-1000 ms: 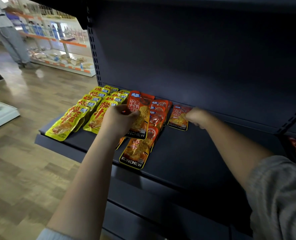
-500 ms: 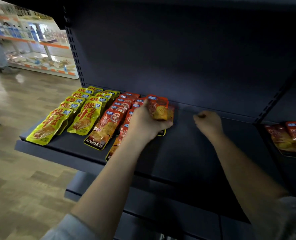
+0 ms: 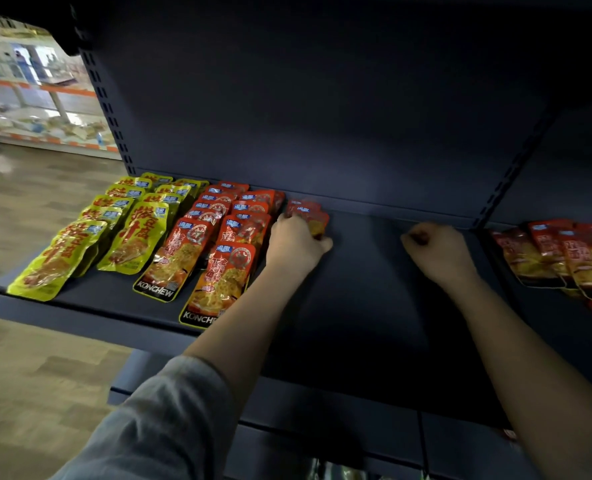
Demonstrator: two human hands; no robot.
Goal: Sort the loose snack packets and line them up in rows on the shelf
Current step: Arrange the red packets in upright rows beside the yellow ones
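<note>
Two rows of yellow packets (image 3: pixel 128 233) lie at the left of the dark shelf (image 3: pixel 374 306), with two rows of red-orange packets (image 3: pixel 215 251) beside them. My left hand (image 3: pixel 296 242) grips a small stack of red packets (image 3: pixel 310 214) near the back of the shelf, right of the red rows. To the right, my right hand (image 3: pixel 436 245) rests on the bare shelf with its fingers curled, holding nothing that shows.
More red packets (image 3: pixel 561 254) lie overlapped on the neighbouring shelf section to the right, past a slotted upright (image 3: pixel 509 174). The shelf back wall stands close behind. Wooden floor and a distant display rack (image 3: pixel 41 109) are at the left.
My left hand has carried the red packets back and set them down at the rear of the shelf, right of the red rows. My right hand stays curled on the shelf.
</note>
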